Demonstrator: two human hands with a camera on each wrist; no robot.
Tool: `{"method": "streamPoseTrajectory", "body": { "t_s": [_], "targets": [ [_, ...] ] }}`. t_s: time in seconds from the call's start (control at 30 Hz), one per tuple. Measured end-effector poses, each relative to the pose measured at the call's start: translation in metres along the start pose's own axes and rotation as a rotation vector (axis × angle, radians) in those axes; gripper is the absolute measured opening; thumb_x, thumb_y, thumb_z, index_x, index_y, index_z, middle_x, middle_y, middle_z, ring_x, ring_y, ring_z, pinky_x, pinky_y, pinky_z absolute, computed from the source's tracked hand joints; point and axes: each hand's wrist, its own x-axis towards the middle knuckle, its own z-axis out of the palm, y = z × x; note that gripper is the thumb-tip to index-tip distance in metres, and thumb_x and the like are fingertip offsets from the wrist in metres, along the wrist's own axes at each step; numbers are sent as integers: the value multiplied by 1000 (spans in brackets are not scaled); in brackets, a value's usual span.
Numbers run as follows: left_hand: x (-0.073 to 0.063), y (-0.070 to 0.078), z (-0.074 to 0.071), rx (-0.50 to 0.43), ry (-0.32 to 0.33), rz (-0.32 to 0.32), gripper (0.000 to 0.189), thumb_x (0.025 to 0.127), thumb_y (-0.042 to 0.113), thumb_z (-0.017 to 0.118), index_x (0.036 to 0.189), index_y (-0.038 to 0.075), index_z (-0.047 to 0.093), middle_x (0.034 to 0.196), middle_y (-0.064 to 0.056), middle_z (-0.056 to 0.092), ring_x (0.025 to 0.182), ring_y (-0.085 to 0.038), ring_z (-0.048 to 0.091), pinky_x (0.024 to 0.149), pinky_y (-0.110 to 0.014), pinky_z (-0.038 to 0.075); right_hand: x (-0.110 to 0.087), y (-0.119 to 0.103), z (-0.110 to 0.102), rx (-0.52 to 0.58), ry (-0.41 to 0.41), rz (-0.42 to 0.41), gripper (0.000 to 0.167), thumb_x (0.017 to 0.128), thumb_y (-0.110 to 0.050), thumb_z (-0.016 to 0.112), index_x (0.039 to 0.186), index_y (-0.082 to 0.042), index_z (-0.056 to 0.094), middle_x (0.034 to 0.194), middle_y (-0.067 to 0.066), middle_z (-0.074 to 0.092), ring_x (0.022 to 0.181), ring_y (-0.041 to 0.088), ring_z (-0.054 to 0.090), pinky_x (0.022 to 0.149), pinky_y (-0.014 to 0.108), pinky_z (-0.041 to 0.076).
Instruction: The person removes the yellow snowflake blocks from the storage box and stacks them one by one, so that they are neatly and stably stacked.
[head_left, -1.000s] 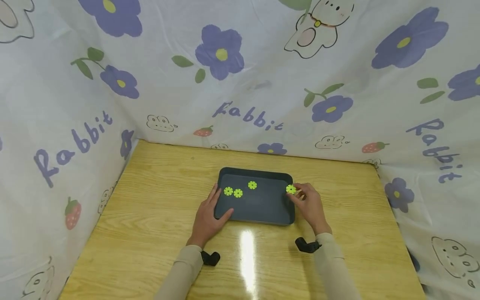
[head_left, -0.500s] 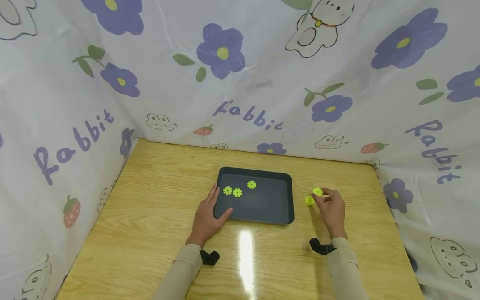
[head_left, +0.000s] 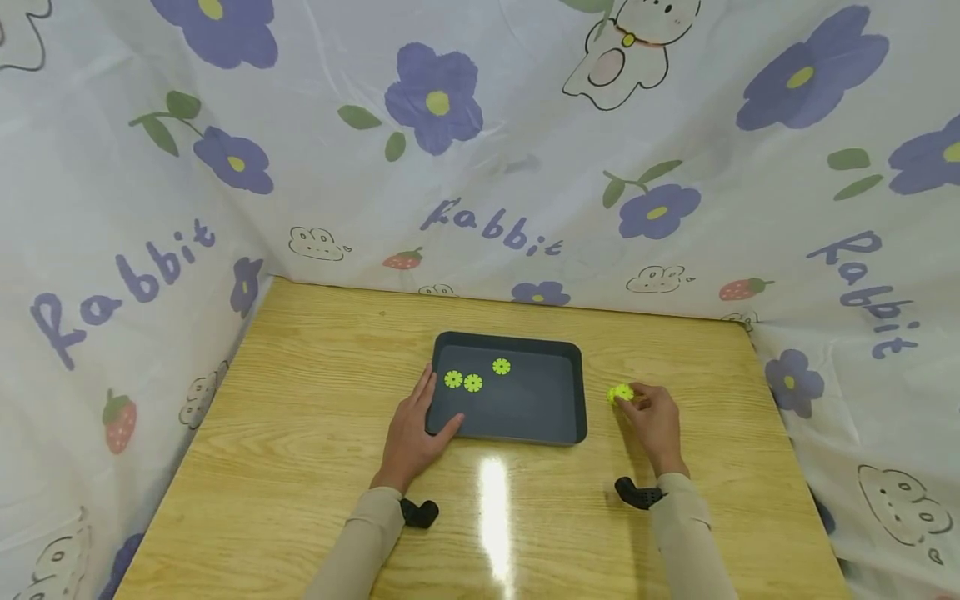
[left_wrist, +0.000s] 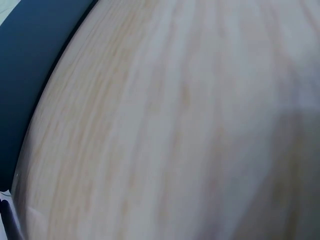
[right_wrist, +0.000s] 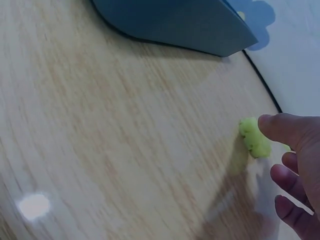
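Observation:
A dark grey rectangular tray (head_left: 517, 417) lies on the wooden table. Three flat yellow-green notched discs rest inside it: two side by side at the left, disc (head_left: 453, 379) and disc (head_left: 472, 383), plus a disc (head_left: 501, 367) farther back. My left hand (head_left: 408, 437) rests against the tray's left side, fingers straight along the wall and thumb at the front rim. Right of the tray, my right hand (head_left: 656, 421) pinches a notched disc (head_left: 623, 392) between thumb and fingers. Another disc (head_left: 611, 396) is partly hidden behind it; in the right wrist view they look like one thick piece (right_wrist: 254, 137).
White cloth (head_left: 495, 167) printed with flowers and rabbits hangs at the back and both sides of the table (head_left: 315, 375). A black wrist mount sits on each forearm: left mount (head_left: 420, 513), right mount (head_left: 637, 493).
My right hand has moved with a disc from the tray's right edge out to the right, then slightly back left, over the second disc on the table. My left hand stays at the tray.

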Motion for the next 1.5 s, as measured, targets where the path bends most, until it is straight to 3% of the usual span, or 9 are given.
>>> {"method": "streamPoseTrajectory", "body": {
  "t_s": [0.2, 0.4, 0.73, 0.97, 1.13, 1.5],
  "targets": [
    [0, 1, 0, -13, 8, 2, 89, 96, 54, 68, 162, 6, 33, 172, 7, 19, 149, -30, 38, 116, -56, 36, 0, 1, 3, -6, -25, 33, 42, 97, -17, 75, 131, 7, 67, 118, 22, 61, 101, 35, 63, 80, 38, 53],
    [0, 3, 0, -11, 10, 7, 89, 96, 54, 68, 162, 5, 33, 172, 6, 19, 150, -29, 37, 116, -55, 36, 2, 0, 4, -15, -32, 19, 42, 97, -17, 75, 131, 6, 67, 117, 22, 61, 101, 35, 62, 81, 43, 53],
    [1, 3, -1, -22, 1, -2, 88, 97, 52, 68, 162, 5, 33, 172, 7, 18, 151, -29, 36, 118, -55, 34, 3, 0, 3, -12, -61, 17, 43, 98, -16, 74, 134, 5, 65, 119, 22, 60, 102, 34, 61, 82, 41, 51],
    [3, 3, -2, -21, 3, 6, 88, 96, 52, 69, 162, 4, 34, 172, 6, 19, 150, -30, 37, 117, -57, 35, 5, 0, 2, -9, -80, 15, 59, 96, -15, 76, 147, 5, 52, 127, 28, 59, 96, 34, 64, 76, 35, 53],
    [4, 3, -3, -9, 8, 14, 88, 96, 52, 69, 161, 4, 35, 172, 5, 20, 149, -32, 38, 115, -57, 37, 7, -3, 2, -12, -113, 12, 54, 96, -16, 76, 142, 7, 57, 125, 27, 59, 95, 32, 62, 74, 29, 51],
    [2, 2, -2, -14, -7, 0, 88, 96, 53, 68, 161, 4, 35, 172, 5, 19, 149, -32, 38, 115, -57, 37, 10, -4, 2, -58, -188, 24, 47, 98, -15, 74, 136, 10, 61, 117, 25, 58, 96, 32, 60, 77, 36, 51]
  ]
}}
